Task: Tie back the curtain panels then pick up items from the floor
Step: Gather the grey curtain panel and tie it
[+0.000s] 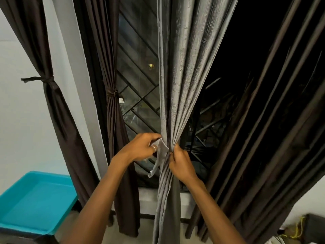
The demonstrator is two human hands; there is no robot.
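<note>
The tie-back step is in hand, on the grey curtain panel [177,81] that hangs in front of the window grille [137,76]. The two hands work close together at its gathered waist. The left hand [140,149] pinches a pale tie strip [160,154] against the bunch, its loose end dangling below. The right hand [181,162] clamps the pleats from the other side. Two brown panels [50,95] to the left already carry knotted ties, while the dark panel [263,124] to the right hangs loose. The next move probably calls for wrapping the strip round the bunch and knotting it without letting the folds spread. A teal tray [35,199] sits low on the left.
</note>
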